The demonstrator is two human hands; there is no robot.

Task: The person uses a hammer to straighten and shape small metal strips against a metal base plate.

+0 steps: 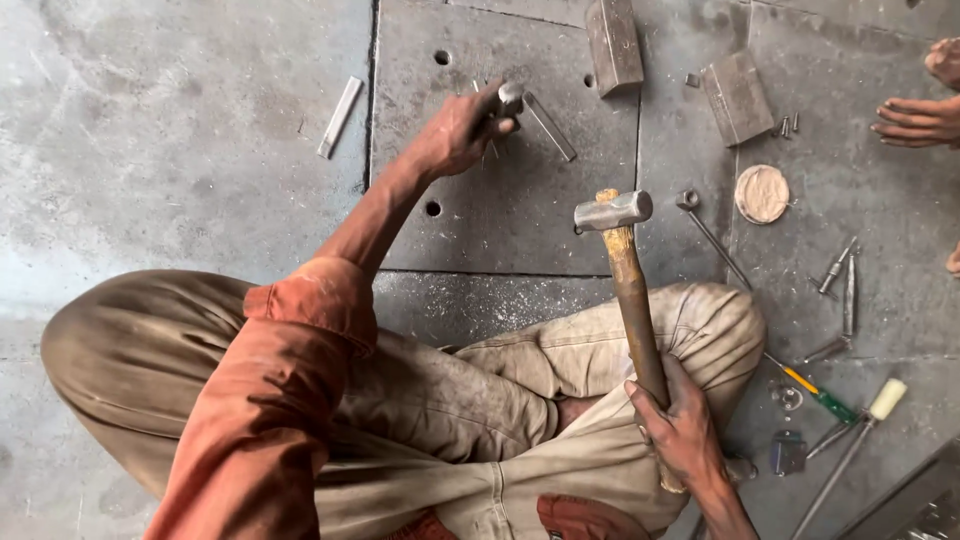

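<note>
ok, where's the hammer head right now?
Head view, centre: the hammer head is raised over the steel plate, handle gripped by the right hand, right of the left hand.

We cannot see what the left hand (455, 130) grips: its fingers cover all but a small metal end. The right hand (685, 430) hides the lower hammer handle (633, 300), whose butt we lose against the trousers. A co-worker's hand (918, 120) and a foot (945, 60) are cut off by the right edge. The metal block (613, 42) is cropped by the top edge. The small pins (787, 126) beside the second block are too small for us to identify. The objects at the lower right corner (925, 505) run out of view.
</note>
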